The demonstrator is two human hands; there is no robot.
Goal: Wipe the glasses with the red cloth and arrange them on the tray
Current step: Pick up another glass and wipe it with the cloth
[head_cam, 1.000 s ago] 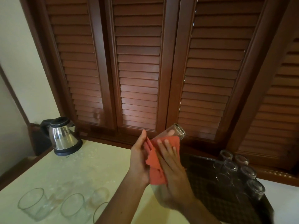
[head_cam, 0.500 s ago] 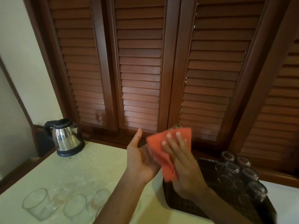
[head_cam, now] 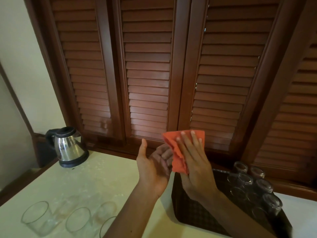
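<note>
My left hand (head_cam: 152, 170) is raised palm up with the thumb pointing up. Its fingers curl under the red cloth (head_cam: 178, 163), round a glass that the cloth and both hands hide. My right hand (head_cam: 195, 165) lies flat on the cloth with straight fingers and presses it against the left hand. Both hands are above the left end of the dark patterned tray (head_cam: 193, 210). Several glasses (head_cam: 264, 185) stand upside down on the tray's right side. Several clear glasses (head_cam: 36, 218) lie on the pale table (head_cam: 96, 177) at the lower left.
A steel electric kettle (head_cam: 69, 146) stands at the table's back left corner. Brown louvred shutters (head_cam: 147, 74) close off the back. The table's left edge runs along a wooden ledge.
The cloth has slid up over the glass, whose end showed a second ago and is now covered. Both hands have shifted slightly right and up, and my right fingers reach higher on the cloth.
</note>
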